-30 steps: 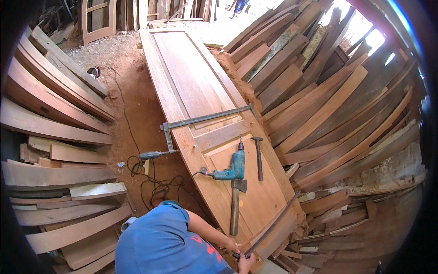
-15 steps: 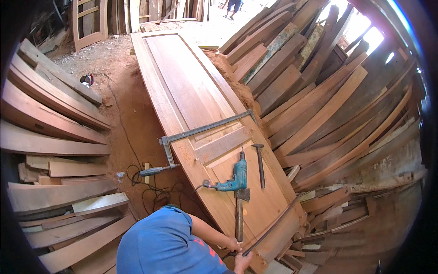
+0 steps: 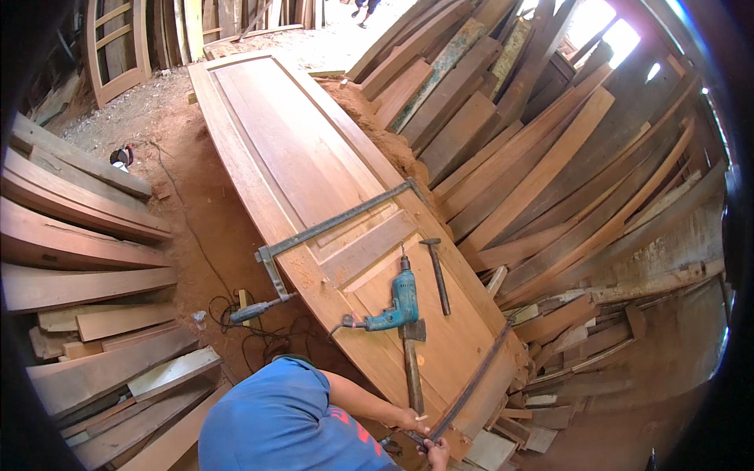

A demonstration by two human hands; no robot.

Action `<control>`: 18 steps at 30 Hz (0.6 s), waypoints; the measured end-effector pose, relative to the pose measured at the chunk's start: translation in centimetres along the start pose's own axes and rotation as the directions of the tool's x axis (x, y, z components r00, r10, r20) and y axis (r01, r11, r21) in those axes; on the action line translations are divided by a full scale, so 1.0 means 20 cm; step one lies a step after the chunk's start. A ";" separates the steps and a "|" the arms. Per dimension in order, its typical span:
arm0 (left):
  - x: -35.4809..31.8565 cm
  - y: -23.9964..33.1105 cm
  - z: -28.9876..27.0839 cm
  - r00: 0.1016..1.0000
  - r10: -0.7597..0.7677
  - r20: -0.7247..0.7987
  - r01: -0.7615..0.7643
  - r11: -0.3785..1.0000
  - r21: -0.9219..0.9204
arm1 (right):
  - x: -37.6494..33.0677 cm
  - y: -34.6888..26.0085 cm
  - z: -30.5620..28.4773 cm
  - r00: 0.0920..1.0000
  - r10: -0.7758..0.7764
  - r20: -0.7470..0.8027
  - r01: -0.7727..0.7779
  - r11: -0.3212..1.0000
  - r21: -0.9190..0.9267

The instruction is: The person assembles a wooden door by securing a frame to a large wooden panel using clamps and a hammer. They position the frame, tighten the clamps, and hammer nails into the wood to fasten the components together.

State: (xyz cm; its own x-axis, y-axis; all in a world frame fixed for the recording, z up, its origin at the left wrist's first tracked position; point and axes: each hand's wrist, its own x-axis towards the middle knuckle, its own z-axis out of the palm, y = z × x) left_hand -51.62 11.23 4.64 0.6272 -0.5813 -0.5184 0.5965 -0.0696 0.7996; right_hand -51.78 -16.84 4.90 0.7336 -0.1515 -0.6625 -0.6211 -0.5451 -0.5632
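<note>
Long bar clamp (image 3: 471, 381): dark steel bar, laid slantwise over the near corner of the wooden door (image 3: 314, 157), lower end at the hands, upper end hooked over the door's edge up and away to their right

Left hand (image 3: 411, 421): closed around the clamp's lower end, just at the door's near edge; a small pale sliver shows between the fingers. Bare forearm runs back to a blue shirt (image 3: 275, 424)

Right hand (image 3: 437, 454): just below the left, touching the same end of the clamp, half cut by the picture's lower edge. Fingers look curled, but a firm grip cannot be made out

Door: long panelled slab of reddish-brown wood, lying flat, stretching away from the hands

On the door, just beyond the hands: wooden-handled mallet (image 3: 412, 369), handle pointing back at the left hand. Touching its head, a teal electric drill (image 3: 400, 302), bit pointing away, cord trailing off to the left. Just right of the drill, a claw hammer (image 3: 436, 275) with a dark handle

Farther out: a second bar clamp (image 3: 338, 222) spans the door's full width, its handle (image 3: 251, 312) hanging off the edge left of the hands

Floor (image 3: 196, 212) left of the door: red sawdust, black cable (image 3: 259, 334) in loops

Left of the hands: stacked boards (image 3: 86, 259). Right of them: leaning planks (image 3: 565, 180), fanned out, well clear of the door's far end
</note>
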 end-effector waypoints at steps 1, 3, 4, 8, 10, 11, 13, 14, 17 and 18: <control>0.00 0.01 0.02 1.000 -0.013 0.002 0.013 0.999 0.029 | 0.03 0.04 -0.02 0.999 0.023 0.035 -0.024 0.999 0.022; -0.04 -0.03 0.01 0.996 -0.047 -0.079 0.039 0.994 -0.097 | 0.00 -0.11 0.10 0.992 0.016 0.126 -0.016 1.000 -0.005; -0.04 -0.08 0.03 0.991 -0.062 -0.117 0.042 0.985 -0.166 | -0.08 -0.29 0.19 0.986 0.014 0.168 -0.010 1.000 -0.025; 0.17 -0.35 0.20 0.993 -0.066 0.097 0.098 0.920 -0.379 | 0.05 -0.15 0.14 0.923 -0.331 0.196 0.383 0.833 -0.399; 0.18 -0.39 0.23 0.973 -0.218 0.071 0.228 0.894 -0.386 | -0.06 -0.34 0.16 0.914 -0.327 0.239 0.405 0.733 -0.547; 0.07 -0.28 0.24 0.957 -0.289 0.031 0.277 0.873 -0.402 | -0.08 -0.37 0.15 0.923 -0.301 0.242 0.386 0.711 -0.588; 0.05 -0.30 0.31 0.946 -0.306 -0.108 0.228 0.864 -0.448 | -0.11 -0.50 0.14 0.915 -0.277 0.292 0.401 0.565 -0.721; -0.01 -0.15 0.31 0.932 -0.355 -0.069 0.290 0.848 -0.443 | 0.00 -0.42 0.09 0.900 -0.198 0.388 0.410 0.685 -0.602; 0.00 -0.19 0.39 0.906 -0.409 -0.105 0.287 0.778 -0.558 | 0.24 -0.62 -0.07 0.813 0.080 0.576 0.260 0.836 -0.484; 0.05 -0.26 0.41 0.905 -0.404 -0.130 0.253 0.759 -0.599 | 0.39 -0.65 -0.11 0.847 0.025 0.531 0.211 0.901 -0.379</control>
State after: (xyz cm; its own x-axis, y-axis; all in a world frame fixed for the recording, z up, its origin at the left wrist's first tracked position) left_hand -58.16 4.42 2.47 0.3918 -0.3924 -0.8322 0.9119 0.2860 0.2944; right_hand -37.38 -12.66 8.18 0.4590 0.2960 -0.8377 -0.3006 -0.8355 -0.4600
